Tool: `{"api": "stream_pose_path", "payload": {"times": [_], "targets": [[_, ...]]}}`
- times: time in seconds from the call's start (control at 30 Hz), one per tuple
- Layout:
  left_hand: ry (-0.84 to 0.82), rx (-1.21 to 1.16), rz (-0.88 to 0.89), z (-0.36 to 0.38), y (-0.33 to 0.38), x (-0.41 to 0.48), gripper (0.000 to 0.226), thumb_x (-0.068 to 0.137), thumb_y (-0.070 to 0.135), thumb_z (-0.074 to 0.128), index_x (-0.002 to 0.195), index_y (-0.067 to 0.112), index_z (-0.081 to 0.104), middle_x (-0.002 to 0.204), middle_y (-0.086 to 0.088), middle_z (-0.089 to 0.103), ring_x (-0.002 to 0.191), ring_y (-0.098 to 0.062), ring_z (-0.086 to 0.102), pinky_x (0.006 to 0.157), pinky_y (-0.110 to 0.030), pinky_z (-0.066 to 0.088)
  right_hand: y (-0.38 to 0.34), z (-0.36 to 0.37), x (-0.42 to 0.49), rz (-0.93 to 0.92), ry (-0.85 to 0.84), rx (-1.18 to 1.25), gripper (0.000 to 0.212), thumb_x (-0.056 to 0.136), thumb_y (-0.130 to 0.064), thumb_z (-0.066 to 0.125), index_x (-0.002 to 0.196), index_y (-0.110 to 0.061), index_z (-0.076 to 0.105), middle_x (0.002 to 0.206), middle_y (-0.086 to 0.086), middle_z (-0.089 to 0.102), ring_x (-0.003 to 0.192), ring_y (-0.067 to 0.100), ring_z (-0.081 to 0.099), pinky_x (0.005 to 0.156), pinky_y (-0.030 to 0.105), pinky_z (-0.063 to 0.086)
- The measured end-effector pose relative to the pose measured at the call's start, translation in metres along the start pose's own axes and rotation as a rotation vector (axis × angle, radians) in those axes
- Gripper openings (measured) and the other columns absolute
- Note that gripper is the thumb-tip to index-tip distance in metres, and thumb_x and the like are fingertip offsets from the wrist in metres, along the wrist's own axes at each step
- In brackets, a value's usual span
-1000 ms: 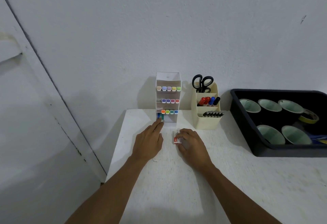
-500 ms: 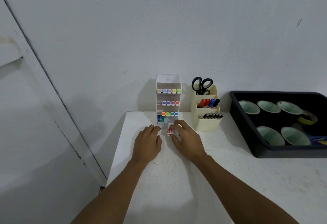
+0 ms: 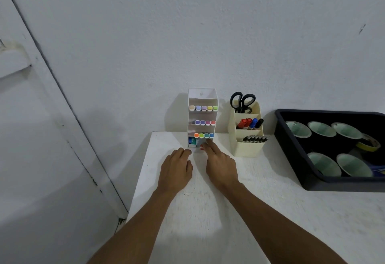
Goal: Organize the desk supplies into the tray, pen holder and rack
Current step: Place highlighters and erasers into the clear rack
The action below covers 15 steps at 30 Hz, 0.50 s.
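Right hand (image 3: 220, 165), grip wide with fingers straight, touches a small red-labelled box (image 3: 201, 147) at the bottom slot of the rack (image 3: 202, 97), beside a blue box (image 3: 192, 141). Left hand (image 3: 177, 170) lies flat on the tabletop (image 3: 270, 211), grip wide, holding nothing.

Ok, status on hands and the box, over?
Left hand flat on table. Right hand touching small box at rack bottom slot, beside blue box. Nothing blocking.
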<state>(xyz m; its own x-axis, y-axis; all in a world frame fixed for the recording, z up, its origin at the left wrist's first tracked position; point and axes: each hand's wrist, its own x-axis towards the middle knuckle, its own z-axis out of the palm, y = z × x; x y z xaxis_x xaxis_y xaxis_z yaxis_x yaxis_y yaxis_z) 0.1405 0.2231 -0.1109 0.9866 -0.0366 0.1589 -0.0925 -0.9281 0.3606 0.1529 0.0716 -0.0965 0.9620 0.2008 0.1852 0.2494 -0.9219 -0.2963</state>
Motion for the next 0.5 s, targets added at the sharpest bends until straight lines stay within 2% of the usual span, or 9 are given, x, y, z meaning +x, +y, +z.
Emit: {"api": "stream_pose_path", "payload": {"times": [0.07, 0.17, 0.33, 0.5], "targets": [[-0.007, 0.004, -0.006, 0.0004, 0.0000, 0.0004, 0.048, 0.100, 0.038, 0.040, 0.145, 0.022, 0.039, 0.152, 0.001, 0.038, 0.139, -0.016, 0.036, 0.117, -0.029, 0.023, 0.0002, 0.0030, -0.0033, -0.019, 0.028, -0.008, 0.059, 0.096, -0.021, 0.053, 0.150, -0.022, 0.029, 0.158, 0.000, 0.027, 0.124, 0.024, 0.054, 0.094, 0.035, 0.051], [0.007, -0.005, -0.009, 0.0013, 0.0001, 0.0007, 0.047, 0.101, 0.037, 0.040, 0.145, 0.021, 0.039, 0.152, 0.001, 0.038, 0.140, -0.016, 0.036, 0.116, -0.027, 0.022, 0.0018, 0.0072, -0.0062, -0.042, 0.053, -0.014, 0.059, 0.093, -0.017, 0.057, 0.148, -0.020, 0.035, 0.156, 0.002, 0.032, 0.116, 0.026, 0.060, 0.080, 0.034, 0.055], [0.024, -0.006, -0.023, 0.0011, -0.0002, 0.0011, 0.048, 0.101, 0.038, 0.039, 0.146, 0.022, 0.037, 0.153, 0.002, 0.037, 0.140, -0.016, 0.035, 0.116, -0.026, 0.020, 0.0027, 0.0020, 0.0018, -0.001, -0.027, -0.069, 0.061, 0.099, -0.028, 0.044, 0.153, -0.022, 0.018, 0.160, -0.003, 0.022, 0.124, 0.021, 0.054, 0.090, 0.035, 0.055], [0.033, -0.030, -0.025, 0.0023, -0.0016, 0.0012, 0.046, 0.101, 0.036, 0.041, 0.144, 0.022, 0.040, 0.151, 0.001, 0.040, 0.138, -0.016, 0.038, 0.116, -0.026, 0.023, -0.0030, 0.0011, 0.0029, 0.018, -0.089, -0.120, 0.063, 0.099, -0.033, 0.041, 0.154, -0.020, 0.012, 0.161, -0.001, 0.017, 0.124, 0.023, 0.053, 0.091, 0.036, 0.053]]}}
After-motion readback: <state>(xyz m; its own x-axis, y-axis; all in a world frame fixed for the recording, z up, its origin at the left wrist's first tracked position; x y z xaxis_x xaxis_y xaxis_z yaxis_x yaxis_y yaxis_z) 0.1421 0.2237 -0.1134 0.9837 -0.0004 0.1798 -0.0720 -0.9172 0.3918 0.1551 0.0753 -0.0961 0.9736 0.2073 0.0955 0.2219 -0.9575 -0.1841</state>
